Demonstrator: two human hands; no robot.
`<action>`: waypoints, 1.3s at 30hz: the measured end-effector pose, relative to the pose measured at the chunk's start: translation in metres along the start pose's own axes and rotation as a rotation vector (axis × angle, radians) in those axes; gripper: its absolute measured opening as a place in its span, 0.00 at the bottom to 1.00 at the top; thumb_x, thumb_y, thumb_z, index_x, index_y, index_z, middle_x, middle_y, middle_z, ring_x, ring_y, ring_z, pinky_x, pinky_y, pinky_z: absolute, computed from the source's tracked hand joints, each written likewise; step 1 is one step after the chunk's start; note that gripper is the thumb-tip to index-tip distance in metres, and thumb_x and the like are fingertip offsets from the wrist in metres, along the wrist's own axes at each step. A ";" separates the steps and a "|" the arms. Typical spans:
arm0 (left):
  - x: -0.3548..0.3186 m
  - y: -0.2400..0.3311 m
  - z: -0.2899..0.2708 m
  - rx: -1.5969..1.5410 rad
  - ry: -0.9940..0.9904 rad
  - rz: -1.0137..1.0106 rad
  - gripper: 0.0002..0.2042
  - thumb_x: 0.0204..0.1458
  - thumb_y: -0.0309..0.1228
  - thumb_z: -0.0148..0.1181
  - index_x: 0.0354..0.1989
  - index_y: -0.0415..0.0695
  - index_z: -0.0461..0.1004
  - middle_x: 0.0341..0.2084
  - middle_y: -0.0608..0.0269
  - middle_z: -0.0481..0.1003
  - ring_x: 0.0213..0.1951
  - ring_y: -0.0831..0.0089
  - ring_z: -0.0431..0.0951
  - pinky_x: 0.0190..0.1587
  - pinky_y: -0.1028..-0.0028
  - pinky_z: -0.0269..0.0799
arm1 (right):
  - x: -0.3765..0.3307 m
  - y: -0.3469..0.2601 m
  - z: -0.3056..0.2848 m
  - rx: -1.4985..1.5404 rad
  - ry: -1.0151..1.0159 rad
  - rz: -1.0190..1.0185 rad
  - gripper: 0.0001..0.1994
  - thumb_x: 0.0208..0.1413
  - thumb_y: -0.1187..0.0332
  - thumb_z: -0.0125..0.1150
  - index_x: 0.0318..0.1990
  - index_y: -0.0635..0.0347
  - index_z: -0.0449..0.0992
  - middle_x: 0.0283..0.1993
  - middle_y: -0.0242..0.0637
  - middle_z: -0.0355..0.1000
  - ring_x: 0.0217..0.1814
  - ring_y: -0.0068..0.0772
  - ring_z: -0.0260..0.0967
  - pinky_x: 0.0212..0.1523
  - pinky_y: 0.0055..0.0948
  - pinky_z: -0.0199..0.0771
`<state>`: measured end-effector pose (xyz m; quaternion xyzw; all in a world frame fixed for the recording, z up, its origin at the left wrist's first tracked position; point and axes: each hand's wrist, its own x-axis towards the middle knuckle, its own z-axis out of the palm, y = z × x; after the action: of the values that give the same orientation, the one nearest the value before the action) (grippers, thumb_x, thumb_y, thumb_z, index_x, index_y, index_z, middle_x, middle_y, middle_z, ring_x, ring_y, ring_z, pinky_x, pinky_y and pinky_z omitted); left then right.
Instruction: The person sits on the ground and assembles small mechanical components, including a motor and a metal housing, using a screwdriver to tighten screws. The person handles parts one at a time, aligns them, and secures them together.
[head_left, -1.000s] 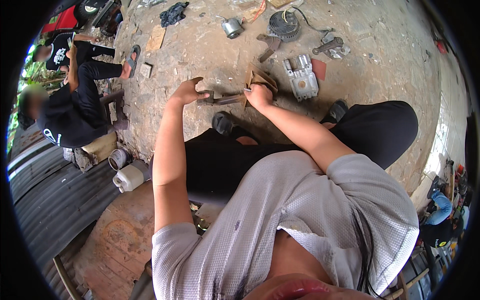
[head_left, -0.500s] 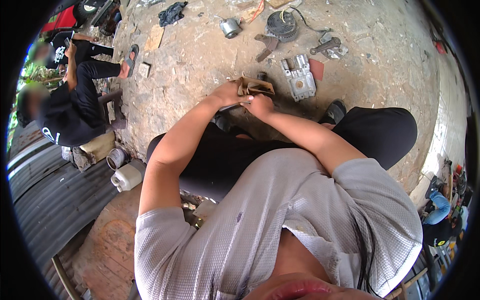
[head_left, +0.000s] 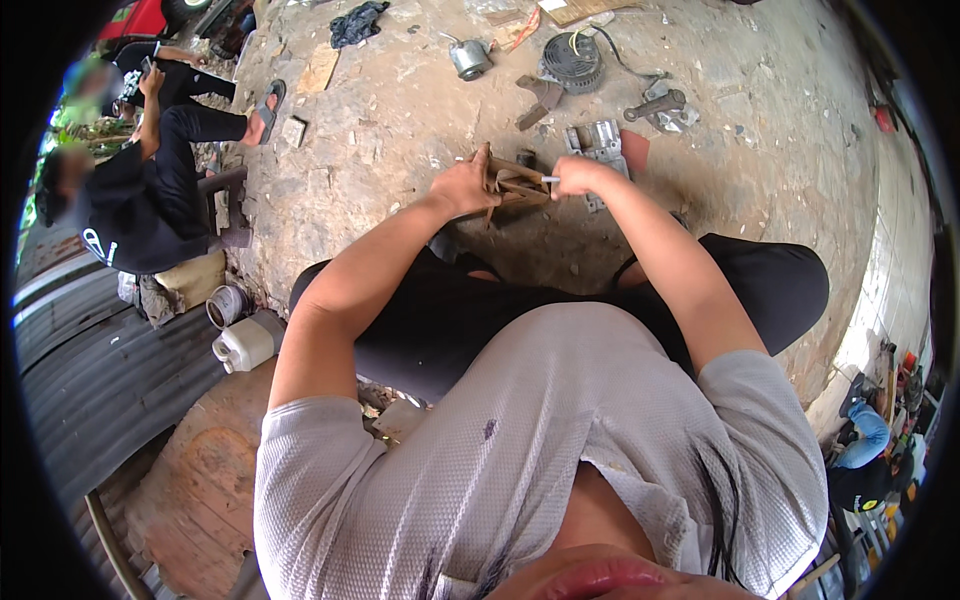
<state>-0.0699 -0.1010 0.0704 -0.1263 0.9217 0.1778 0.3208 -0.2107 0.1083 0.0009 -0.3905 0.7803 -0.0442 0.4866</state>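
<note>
**Slip and Pinch Hazards at Close Quarters**

Right hand (head_left: 580,177): the fingertips are pinched together on a slim pale rod (head_left: 549,180), whose exposed end meets the right side of a brown angular frame (head_left: 520,190). Should the pinch loosen or the rod skid off the edge, the knuckles could strike the frame.

Left hand (head_left: 460,188): the thumb is raised along the left end of the frame; the other fingers are largely hidden, so whether they close on it cannot be told. If the hold is weak, sideways force from the rod could twist the frame and trap the thumb.

The frame is between the two hands, in front of the person's bent knees. Whether the ground supports it cannot be told; without support, it could tip.

Beyond it stands a small dark cylinder (head_left: 526,158), which a swinging frame could knock. The grey cast housing (head_left: 598,136) is partly hidden behind the right hand; a sudden slip could drive the wrist against its edges.
</note>
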 end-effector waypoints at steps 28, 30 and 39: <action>-0.003 0.001 0.005 0.299 -0.016 0.462 0.42 0.41 0.29 0.73 0.68 0.54 0.60 0.51 0.57 0.78 0.49 0.54 0.80 0.50 0.60 0.78 | 0.074 0.022 0.025 0.173 0.230 0.162 0.21 0.47 0.53 0.74 0.43 0.58 0.83 0.43 0.48 0.80 0.47 0.48 0.78 0.51 0.40 0.77; -0.011 0.007 -0.002 0.324 -0.029 0.398 0.43 0.41 0.29 0.74 0.69 0.55 0.59 0.53 0.60 0.77 0.50 0.56 0.81 0.50 0.61 0.78 | 0.087 0.013 0.017 0.171 0.263 0.193 0.16 0.51 0.58 0.69 0.45 0.54 0.83 0.48 0.46 0.80 0.53 0.48 0.77 0.54 0.42 0.77; -0.018 -0.003 -0.003 0.427 0.079 0.388 0.47 0.42 0.27 0.72 0.72 0.66 0.53 0.54 0.59 0.74 0.48 0.58 0.82 0.46 0.63 0.81 | 0.117 -0.025 0.052 -0.120 0.399 0.213 0.14 0.59 0.67 0.57 0.51 0.56 0.79 0.58 0.46 0.75 0.57 0.49 0.76 0.54 0.44 0.78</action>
<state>-0.0564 -0.1032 0.0834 0.1157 0.9570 0.0328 0.2640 -0.1817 0.0311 -0.0998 -0.3175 0.8991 -0.0223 0.3007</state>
